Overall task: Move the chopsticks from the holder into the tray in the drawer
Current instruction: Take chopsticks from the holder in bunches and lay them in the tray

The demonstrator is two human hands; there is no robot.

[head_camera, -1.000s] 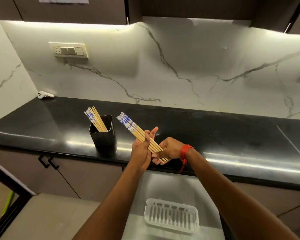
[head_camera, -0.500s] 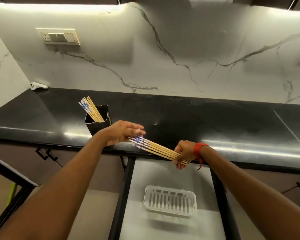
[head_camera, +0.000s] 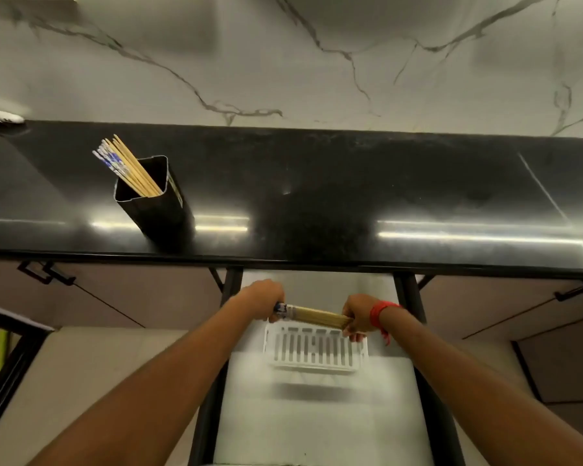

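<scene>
Both hands had lowered the chopsticks [head_camera: 315,317] from the worktop [head_camera: 350,203] to the tray's [head_camera: 317,363] twelve o'clock edge; left hand [head_camera: 266,299] and right hand [head_camera: 359,316] gripped opposite ends. More waited in the holder [head_camera: 155,206].

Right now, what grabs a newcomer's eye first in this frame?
Both hands, low in the centre: the left hand and right hand each grip an end of a bundle of chopsticks held level just above the white slotted tray in the open drawer. Up left on the black counter, the dark holder has more chopsticks leaning out.
</scene>
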